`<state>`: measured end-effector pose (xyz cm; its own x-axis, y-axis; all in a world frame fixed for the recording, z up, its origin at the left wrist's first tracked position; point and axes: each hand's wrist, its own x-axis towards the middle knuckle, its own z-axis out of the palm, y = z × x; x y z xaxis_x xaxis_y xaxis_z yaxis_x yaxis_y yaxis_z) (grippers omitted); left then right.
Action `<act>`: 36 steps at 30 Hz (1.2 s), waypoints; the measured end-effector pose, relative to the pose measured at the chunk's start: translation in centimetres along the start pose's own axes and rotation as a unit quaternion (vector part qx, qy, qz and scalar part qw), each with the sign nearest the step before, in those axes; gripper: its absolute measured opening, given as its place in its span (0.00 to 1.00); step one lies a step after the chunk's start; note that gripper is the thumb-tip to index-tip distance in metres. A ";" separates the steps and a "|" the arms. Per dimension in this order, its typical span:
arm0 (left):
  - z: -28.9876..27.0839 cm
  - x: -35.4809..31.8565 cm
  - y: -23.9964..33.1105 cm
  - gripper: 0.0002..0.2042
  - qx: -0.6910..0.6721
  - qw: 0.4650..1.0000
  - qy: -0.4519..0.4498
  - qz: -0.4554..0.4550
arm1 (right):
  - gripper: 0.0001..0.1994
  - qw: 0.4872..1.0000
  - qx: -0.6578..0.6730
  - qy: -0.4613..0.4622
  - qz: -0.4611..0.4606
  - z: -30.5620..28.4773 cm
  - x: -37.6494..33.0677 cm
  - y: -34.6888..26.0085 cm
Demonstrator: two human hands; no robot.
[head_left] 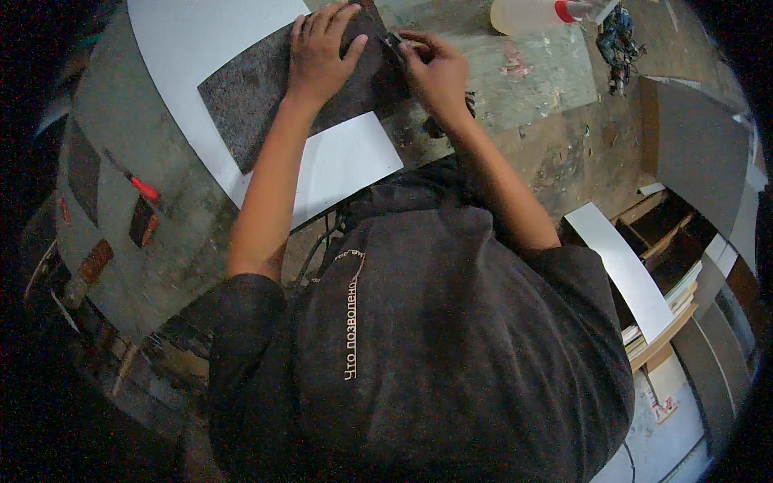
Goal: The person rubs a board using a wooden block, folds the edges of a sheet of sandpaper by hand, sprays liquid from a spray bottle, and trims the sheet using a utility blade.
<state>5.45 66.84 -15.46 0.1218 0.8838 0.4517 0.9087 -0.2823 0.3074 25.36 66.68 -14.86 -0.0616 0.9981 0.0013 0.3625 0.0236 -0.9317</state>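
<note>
A dark, speckled sheet [248, 101] lies over white sheet material [179, 48] on the worktable. My left hand [324, 56] rests flat on the dark sheet with its fingers spread, pressing near its far edge. At the sheet's right end, my right hand [439, 76] is closed in a pinch around a small black object [393, 42]. That object touches or sits just over the sheet's edge; its kind is too small and dark to tell. Part of the white material shows below the dark sheet, close to my body.
A pale translucent bottle [527, 14] with a red collar stands at the far right, beside a tangle of dark wires [616, 48]. Left on the table lies a red-handled tool [145, 189]. At right, a white strip [624, 270] leans across a wooden compartmented shelf [676, 241].
</note>
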 end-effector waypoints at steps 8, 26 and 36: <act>-1.5 0.3 0.5 0.28 -0.055 0.993 -0.015 -0.108 | 0.09 0.997 -0.073 -0.002 -0.004 2.1 2.8 -0.9; -1.4 0.7 0.6 0.27 -0.017 0.990 -0.046 -0.129 | 0.11 0.992 -0.119 0.019 0.044 3.3 4.6 -4.0; -1.0 0.4 0.5 0.28 0.065 0.991 -0.095 -0.071 | 0.10 0.978 -0.136 0.155 -0.012 2.5 7.7 1.2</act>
<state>5.54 66.67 -14.34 0.0498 0.9690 0.2420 0.9641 -0.1099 0.2417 22.97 74.26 -16.88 0.1965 0.9654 0.1714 0.6004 0.0197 -0.7994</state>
